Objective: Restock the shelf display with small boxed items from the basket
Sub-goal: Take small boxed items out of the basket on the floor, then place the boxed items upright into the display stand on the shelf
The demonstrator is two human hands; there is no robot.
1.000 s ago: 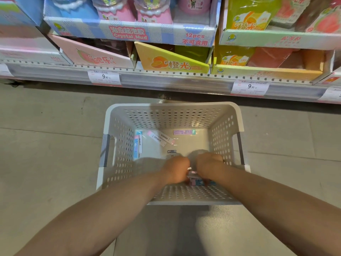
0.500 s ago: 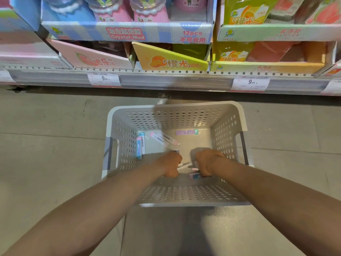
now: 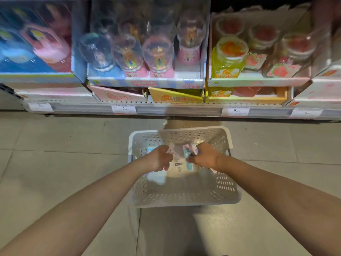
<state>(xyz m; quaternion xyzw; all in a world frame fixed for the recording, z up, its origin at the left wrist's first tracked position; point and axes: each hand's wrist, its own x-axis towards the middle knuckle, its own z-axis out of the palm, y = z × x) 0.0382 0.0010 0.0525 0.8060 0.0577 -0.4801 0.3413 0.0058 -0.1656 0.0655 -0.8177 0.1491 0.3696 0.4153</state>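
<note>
Both forearms reach forward over the white basket on the floor. The left hand and right hand each curl their grip around small boxes held above it, long axes blurred. Beyond stands the shelf.

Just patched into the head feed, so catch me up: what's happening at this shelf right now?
A person is bent over a white perforated basket on the floor in front of a toy shelf. Both hands are above the basket: the left hand is closed on something pale and pinkish, and the right hand grips a few small boxed items. More small boxes lie on the basket floor. Nothing has reached the shelf displays yet. The picture is motion-blurred, so labels are unreadable.
</note>
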